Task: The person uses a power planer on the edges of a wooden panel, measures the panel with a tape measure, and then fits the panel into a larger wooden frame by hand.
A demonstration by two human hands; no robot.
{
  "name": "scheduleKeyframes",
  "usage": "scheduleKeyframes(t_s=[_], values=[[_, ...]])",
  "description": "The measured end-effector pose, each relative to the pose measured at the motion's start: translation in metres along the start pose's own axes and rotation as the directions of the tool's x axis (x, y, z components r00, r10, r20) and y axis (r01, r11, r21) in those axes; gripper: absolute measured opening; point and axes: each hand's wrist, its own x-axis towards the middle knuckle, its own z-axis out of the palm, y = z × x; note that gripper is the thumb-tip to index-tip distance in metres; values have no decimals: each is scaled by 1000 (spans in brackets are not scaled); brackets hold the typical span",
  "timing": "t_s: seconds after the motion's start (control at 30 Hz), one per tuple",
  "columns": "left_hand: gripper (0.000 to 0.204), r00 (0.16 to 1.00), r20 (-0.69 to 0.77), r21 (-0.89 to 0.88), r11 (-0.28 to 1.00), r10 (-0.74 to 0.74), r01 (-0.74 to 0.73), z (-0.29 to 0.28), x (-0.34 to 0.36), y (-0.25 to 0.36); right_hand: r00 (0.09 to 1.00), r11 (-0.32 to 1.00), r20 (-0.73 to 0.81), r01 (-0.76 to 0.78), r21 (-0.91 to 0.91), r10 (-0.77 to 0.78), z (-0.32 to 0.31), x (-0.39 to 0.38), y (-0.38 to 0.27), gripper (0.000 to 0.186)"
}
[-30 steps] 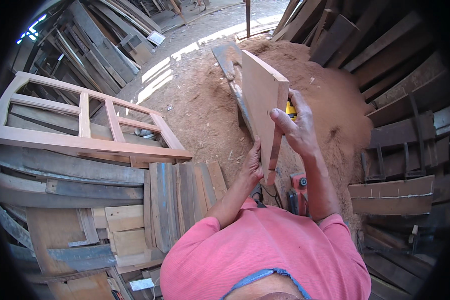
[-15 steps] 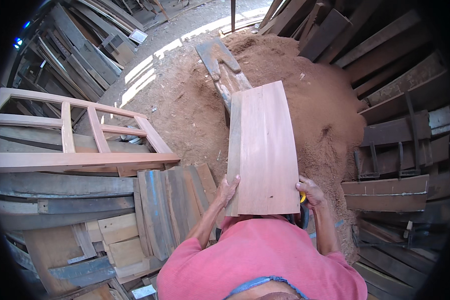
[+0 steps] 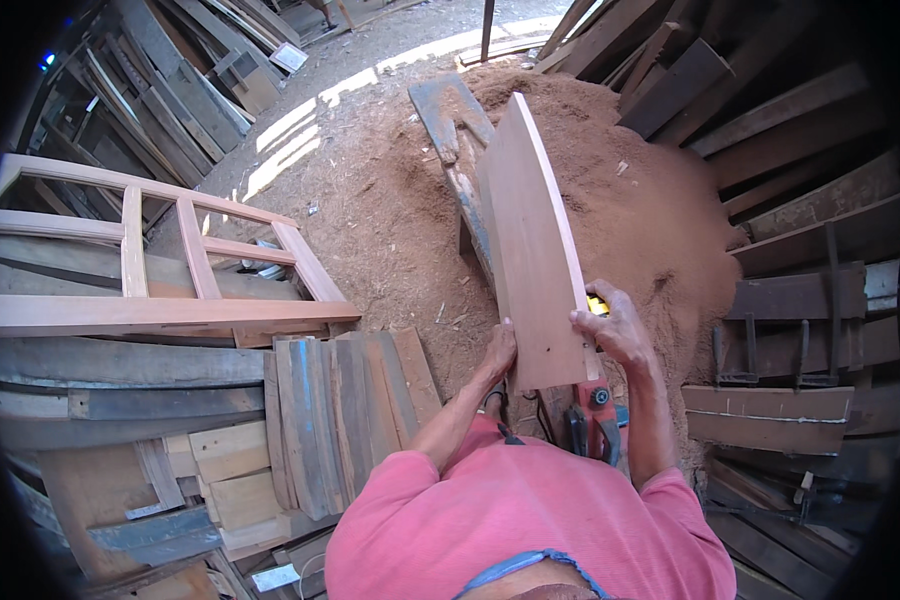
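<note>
A smooth pinkish wooden board stands tilted toward its edge in front of me, its far end over a worn wooden bench. My left hand grips its near left edge, thumb on the face. My right hand is closed at the near right edge. A small yellow and black object, which looks like a tape measure, sits in the right fingers against the board. Below the board's near end is a red and black power tool, partly hidden.
A pale wooden frame with crossbars lies at left on stacked planks. Several old boards stand side by side nearer me. A sawdust heap spreads beyond the bench. Dark timber lines the right side.
The board has turned from lying face-up to standing tilted, its right edge raised. Both hands turned with it, the right one moving forward. The red tool has come into view beneath.
</note>
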Motion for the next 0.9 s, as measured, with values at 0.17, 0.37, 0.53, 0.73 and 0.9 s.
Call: scheduleKeyframes(t_s=[0.17, 0.37, 0.53, 0.73, 0.9], values=[[74, 919, 246, 329, 865, 308, -378, 10, -43, 38, 983, 931, -29, 162, -327, -182, 38, -4, 56, 47], [86, 824, 317, 328, 762, 469, -559, 23, -113, 100, 979, 916, 28, 200, -348, -203, 61, -2, 43, 52], [74, 738, 66, 444, 642, 672, -625, 52, -111, 93, 982, 960, 21, 185, -211, -185, 54, 1, 42, 55], [108, 734, -46, 304, 710, 677, -635, 45, -98, 114, 968, 968, -249, -29, -249, -36, -13, -38, 101, 60], [101, 668, -106, 428, 640, 737, -638, 25, -34, 142, 887, 805, -450, -339, -488, 101, -66, -115, 239, 56]])
